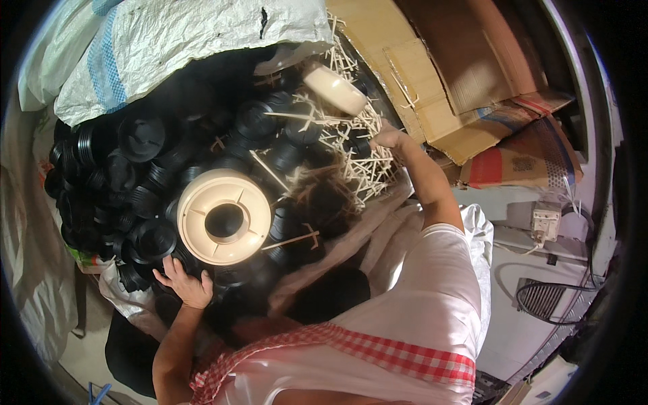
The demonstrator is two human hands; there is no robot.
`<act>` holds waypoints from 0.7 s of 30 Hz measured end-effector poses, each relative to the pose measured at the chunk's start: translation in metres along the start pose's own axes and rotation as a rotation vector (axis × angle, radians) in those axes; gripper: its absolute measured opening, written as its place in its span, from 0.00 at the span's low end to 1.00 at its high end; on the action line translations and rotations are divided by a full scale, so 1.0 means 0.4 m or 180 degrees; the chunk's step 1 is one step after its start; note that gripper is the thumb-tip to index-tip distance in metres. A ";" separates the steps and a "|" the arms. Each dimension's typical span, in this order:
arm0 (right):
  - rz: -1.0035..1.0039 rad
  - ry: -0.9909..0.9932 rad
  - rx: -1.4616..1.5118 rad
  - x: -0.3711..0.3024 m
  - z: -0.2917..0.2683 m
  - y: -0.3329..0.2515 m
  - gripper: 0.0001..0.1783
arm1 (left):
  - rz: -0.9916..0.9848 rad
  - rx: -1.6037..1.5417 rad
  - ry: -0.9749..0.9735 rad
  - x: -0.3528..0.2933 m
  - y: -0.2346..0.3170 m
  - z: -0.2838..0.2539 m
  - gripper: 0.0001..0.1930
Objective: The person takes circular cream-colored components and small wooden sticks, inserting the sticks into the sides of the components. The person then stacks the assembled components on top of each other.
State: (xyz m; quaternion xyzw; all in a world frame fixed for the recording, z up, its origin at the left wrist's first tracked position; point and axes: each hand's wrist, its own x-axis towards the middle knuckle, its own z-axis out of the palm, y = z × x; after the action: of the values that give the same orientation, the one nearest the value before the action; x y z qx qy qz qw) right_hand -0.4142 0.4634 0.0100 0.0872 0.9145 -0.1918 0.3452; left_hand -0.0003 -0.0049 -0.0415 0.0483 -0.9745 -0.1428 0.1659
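Note:
A cream plastic ring [255, 192] with a round hole and inner ribs lies on a heap of black round plastic pieces [142, 138]. Just below its lower left edge, my left hand [185, 283] has its fingers spread over the black pieces and holds nothing. My right arm reaches out to the far right of the heap. There my right hand [388, 137] is curled at a pile of thin cream plastic sticks [368, 169]; what its fingers hold is hidden. Beyond that hand a second cream plastic part [335, 90] rests, tilted, among the sticks.
A white woven sack [202, 40] with a blue stripe covers the far side of the heap. Opened cardboard boxes [378, 50] stand at the far right. A white socket [545, 219] with a dark cable sits on the right. Loose branched sticks [297, 239] lie near the ring.

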 end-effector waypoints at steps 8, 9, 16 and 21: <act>-0.0415 0.0559 0.0537 -0.330 0.011 -0.208 0.52 | -0.0050 -0.0075 -0.0014 0.000 0.006 -0.013 0.38; -0.0713 0.0575 0.0677 -0.370 0.007 -0.220 0.51 | -0.0041 -0.0092 0.0014 0.003 0.009 -0.014 0.38; -0.1279 0.0330 0.1899 -0.526 -0.064 -0.211 0.37 | -0.0375 -0.0062 -0.0401 0.014 0.025 -0.030 0.39; -0.1237 0.0286 0.2660 -0.803 -0.130 -0.225 0.36 | -0.0337 -0.0009 -0.0129 0.020 0.034 -0.027 0.39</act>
State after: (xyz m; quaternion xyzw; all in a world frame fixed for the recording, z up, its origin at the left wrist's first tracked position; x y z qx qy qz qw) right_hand -0.2319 0.3939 0.2855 0.0541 0.7722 -0.6012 0.1981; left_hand -0.0049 0.0040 -0.0254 0.0967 -0.9736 -0.1537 0.1385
